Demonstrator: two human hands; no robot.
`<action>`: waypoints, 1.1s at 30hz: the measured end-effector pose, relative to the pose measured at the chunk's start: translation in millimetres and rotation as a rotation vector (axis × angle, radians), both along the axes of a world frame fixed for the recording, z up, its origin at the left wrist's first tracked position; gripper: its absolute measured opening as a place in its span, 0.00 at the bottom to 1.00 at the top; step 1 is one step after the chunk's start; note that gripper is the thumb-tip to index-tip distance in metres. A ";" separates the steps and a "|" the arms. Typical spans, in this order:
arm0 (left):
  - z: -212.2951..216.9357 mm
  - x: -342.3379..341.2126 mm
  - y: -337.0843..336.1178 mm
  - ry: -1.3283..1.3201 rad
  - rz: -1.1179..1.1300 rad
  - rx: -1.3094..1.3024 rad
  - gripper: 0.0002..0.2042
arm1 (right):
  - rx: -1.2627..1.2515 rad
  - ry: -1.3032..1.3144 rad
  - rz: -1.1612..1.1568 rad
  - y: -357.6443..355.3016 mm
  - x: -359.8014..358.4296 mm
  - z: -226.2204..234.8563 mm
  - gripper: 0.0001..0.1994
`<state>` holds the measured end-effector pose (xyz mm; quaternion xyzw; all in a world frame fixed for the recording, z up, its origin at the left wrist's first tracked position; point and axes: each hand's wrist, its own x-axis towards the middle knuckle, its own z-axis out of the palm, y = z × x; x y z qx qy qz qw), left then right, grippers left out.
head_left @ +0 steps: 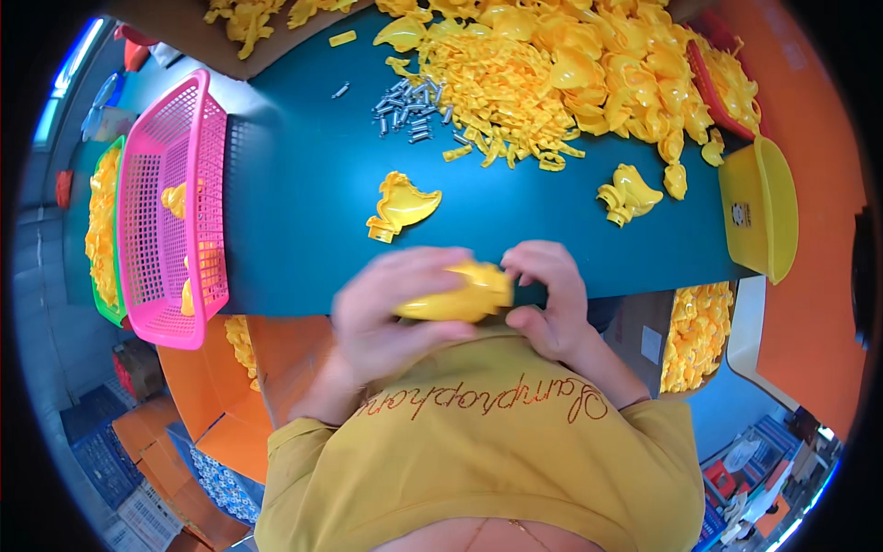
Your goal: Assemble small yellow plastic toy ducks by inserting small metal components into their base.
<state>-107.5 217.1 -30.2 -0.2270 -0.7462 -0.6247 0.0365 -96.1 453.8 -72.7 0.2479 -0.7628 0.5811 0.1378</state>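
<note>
- Yellow toy part [464, 291], one, center of frame, over the near edge of the surface [294, 221]. Left hand [388, 293] has its fingers clamped on it; blurred.
- Right hand [550, 296], just right of it: thumb and fingers apart. Touching the part or not, can't tell.
- Risk: left grip looks one-sided, plastic looks slick; my guess, a push from the right could twist it loose and drop it off the edge.
- Risk: a sleeve or elbow could knock the yellow bird-shaped piece [405, 206] or the yellow rounded piece [630, 194]; those are two, center and right.
- Risk: small metal cylinders [409, 108], upper middle, could roll if bumped. One lies apart; rest overlap, no exact count.
- Yellow strips [487, 87], yellow shells [612, 69]: one heap each, top, uncountable.
- Pink basket [206, 166]: one, left, at least two yellow pieces inside.
- Green basket [112, 313]: one, far left. Yellow tub [780, 212]: one, right.
</note>
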 end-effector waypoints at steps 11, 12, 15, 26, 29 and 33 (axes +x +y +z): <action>63.6 -0.2 -226.3 0.359 1.087 -1.199 0.16 | 0.314 -0.235 -0.400 40.4 -36.6 21.0 0.09; 61.1 -0.9 -231.8 0.294 1.029 -1.297 0.16 | 0.364 -0.205 -0.423 40.0 -42.6 22.9 0.09; 55.6 -2.6 -221.9 0.489 1.089 -1.566 0.16 | 0.436 -0.187 -0.439 35.3 -59.7 24.3 0.09; 9.4 -33.7 -50.4 0.354 0.180 -0.823 0.21 | 0.602 -0.103 -0.523 30.9 -74.5 17.7 0.06; -10.0 -35.2 -40.5 0.360 0.131 -0.753 0.18 | 0.635 -0.098 -0.506 31.4 -78.2 18.3 0.06; -12.3 -23.7 -15.4 0.353 -0.005 -0.560 0.14 | 0.683 -0.023 -0.520 28.7 -74.7 23.6 0.05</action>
